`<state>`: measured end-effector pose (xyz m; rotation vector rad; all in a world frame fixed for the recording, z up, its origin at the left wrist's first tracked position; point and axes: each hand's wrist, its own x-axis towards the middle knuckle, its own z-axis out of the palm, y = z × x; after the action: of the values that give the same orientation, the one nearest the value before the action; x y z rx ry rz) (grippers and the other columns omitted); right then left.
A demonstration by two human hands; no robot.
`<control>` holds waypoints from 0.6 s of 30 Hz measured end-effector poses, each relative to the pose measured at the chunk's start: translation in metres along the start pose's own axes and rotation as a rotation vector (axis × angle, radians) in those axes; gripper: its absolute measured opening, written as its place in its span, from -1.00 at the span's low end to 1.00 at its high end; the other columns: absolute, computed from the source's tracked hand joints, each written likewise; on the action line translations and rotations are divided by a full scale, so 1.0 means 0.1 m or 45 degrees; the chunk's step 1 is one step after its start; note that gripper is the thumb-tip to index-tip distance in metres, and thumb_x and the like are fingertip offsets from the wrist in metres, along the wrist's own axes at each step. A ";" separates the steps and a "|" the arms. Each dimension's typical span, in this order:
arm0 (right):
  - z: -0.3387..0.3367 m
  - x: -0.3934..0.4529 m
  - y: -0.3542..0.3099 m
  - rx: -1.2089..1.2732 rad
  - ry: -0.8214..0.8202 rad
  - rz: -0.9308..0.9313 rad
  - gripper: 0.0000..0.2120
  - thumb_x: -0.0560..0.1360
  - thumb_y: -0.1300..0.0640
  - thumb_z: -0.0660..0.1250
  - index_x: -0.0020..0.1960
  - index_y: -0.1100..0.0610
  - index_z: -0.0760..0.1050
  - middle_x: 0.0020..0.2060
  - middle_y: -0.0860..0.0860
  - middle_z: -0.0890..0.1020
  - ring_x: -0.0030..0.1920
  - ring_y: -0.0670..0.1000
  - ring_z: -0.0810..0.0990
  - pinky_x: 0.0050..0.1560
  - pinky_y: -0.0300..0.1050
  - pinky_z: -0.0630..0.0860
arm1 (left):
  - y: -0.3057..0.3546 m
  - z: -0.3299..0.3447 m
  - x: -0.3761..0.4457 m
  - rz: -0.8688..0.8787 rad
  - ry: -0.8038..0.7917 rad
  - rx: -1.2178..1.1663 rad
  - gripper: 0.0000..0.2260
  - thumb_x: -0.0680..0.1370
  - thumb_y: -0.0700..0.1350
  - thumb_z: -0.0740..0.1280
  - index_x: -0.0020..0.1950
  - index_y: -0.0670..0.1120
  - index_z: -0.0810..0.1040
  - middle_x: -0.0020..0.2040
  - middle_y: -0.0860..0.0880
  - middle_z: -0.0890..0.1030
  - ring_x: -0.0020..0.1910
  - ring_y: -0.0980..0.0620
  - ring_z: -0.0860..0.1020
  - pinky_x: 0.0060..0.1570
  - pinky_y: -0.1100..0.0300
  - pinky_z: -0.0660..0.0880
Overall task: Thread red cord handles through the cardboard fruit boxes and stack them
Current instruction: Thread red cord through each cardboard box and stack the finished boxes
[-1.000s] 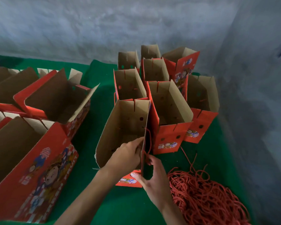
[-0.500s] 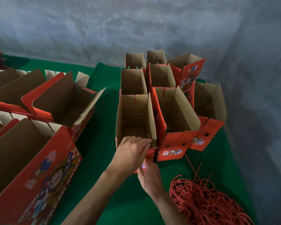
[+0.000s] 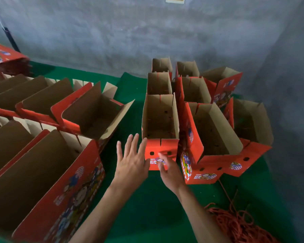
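Note:
A red cardboard fruit box (image 3: 161,120) stands upright on the green cloth, its brown inside open to me, at the near end of a row of like boxes. My left hand (image 3: 132,160) hovers with fingers spread straight, just left of the box's red front flap (image 3: 162,148), holding nothing. Fingers loosely extended, my right hand (image 3: 168,171) sits at the flap's lower edge; whether it touches the flap is unclear. A heap of red cord (image 3: 239,223) lies at the lower right.
Several larger open red boxes (image 3: 42,172) lie tilted in a row along the left. More upright boxes (image 3: 212,134) crowd to the right of the near one. A grey wall (image 3: 147,32) closes the back and right. Green cloth (image 3: 147,207) covers the floor.
The box tilted toward me a second ago now stands upright in its row. My left hand has let go of its rim and opened flat. The view has tilted upward.

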<state>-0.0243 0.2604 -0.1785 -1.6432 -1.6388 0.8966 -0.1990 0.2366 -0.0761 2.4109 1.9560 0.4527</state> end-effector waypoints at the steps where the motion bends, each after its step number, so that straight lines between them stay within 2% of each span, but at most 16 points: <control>1: 0.06 -0.03 -0.01 -0.006 -0.010 -0.012 -0.54 0.70 0.06 0.22 0.60 -0.05 0.30 0.52 -0.11 0.41 0.53 -0.12 0.32 0.57 -0.01 0.29 | -0.10 -0.05 -0.03 -0.090 -0.001 0.061 -0.37 0.65 0.11 0.17 0.66 -0.04 0.03 0.66 -0.13 -0.01 0.64 -0.14 -0.14 0.55 -0.27 -0.20; 4: 0.28 -0.13 -0.05 0.024 0.035 -0.035 -0.44 0.69 0.07 0.28 0.64 -0.05 0.21 0.56 -0.15 0.33 0.56 -0.14 0.26 0.57 -0.07 0.23 | -0.42 -0.22 -0.16 -0.361 -0.012 0.218 -0.31 0.64 0.09 0.20 0.65 -0.11 -0.04 0.65 -0.22 -0.04 0.63 -0.25 -0.12 0.54 -0.32 -0.18; 7: 0.49 -0.15 -0.13 0.098 0.088 -0.020 -0.45 0.66 0.18 0.32 0.61 0.05 0.28 0.54 -0.05 0.38 0.55 -0.06 0.33 0.57 -0.03 0.26 | -0.66 -0.36 -0.29 -0.445 -0.009 0.273 -0.34 0.66 -0.02 0.17 0.65 -0.17 -0.08 0.65 -0.23 -0.05 0.63 -0.22 -0.08 0.59 -0.18 -0.08; 9: 0.63 -0.16 -0.25 0.162 0.043 -0.002 -0.51 0.65 0.20 0.32 0.56 0.04 0.35 0.48 -0.03 0.48 0.46 -0.04 0.46 0.45 -0.10 0.39 | -0.71 -0.43 -0.32 -0.444 0.001 0.261 -0.35 0.67 -0.07 0.16 0.65 -0.17 -0.11 0.65 -0.22 -0.07 0.63 -0.21 -0.05 0.59 -0.10 0.00; 11: 0.75 -0.16 -0.41 0.229 -0.058 -0.006 -0.55 0.66 0.18 0.29 0.53 -0.04 0.39 0.41 -0.05 0.55 0.36 -0.08 0.55 0.32 -0.15 0.48 | -0.70 -0.50 -0.33 -0.478 0.012 0.254 -0.33 0.65 -0.08 0.21 0.64 -0.15 -0.09 0.64 -0.22 0.01 0.61 -0.23 0.08 0.54 -0.07 0.17; 14: 0.89 -0.18 -0.61 0.280 -0.164 -0.097 -0.58 0.68 0.12 0.28 0.51 -0.10 0.40 0.35 -0.11 0.58 0.30 -0.18 0.56 0.37 -0.07 0.50 | -0.73 -0.59 -0.34 -0.579 -0.020 0.252 -0.36 0.63 -0.05 0.28 0.60 -0.14 0.03 0.47 -0.16 0.37 0.37 -0.17 0.47 0.25 0.01 0.48; 16: 0.93 -0.20 -0.72 0.297 -0.208 -0.147 -0.59 0.69 0.11 0.27 0.51 -0.10 0.40 0.34 -0.12 0.59 0.30 -0.21 0.56 0.40 -0.06 0.48 | -0.76 -0.65 -0.33 -0.634 -0.062 0.237 -0.50 0.62 -0.07 0.32 0.50 -0.13 0.23 0.25 -0.09 0.57 0.15 -0.11 0.62 -0.02 0.07 0.54; 18: 0.95 -0.21 -0.80 0.308 -0.252 -0.163 -0.59 0.69 0.09 0.27 0.52 -0.11 0.39 0.36 -0.13 0.57 0.31 -0.20 0.55 0.42 -0.05 0.47 | -0.74 -0.71 -0.30 -0.653 -0.122 0.218 -0.69 0.62 -0.13 0.32 0.35 -0.13 0.40 0.10 -0.06 0.64 0.05 -0.10 0.67 -0.15 0.09 0.54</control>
<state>-0.1471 0.2380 -0.1653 -1.3061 -1.6701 1.1719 -0.2915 0.2115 -0.0286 1.8464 2.5293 0.1547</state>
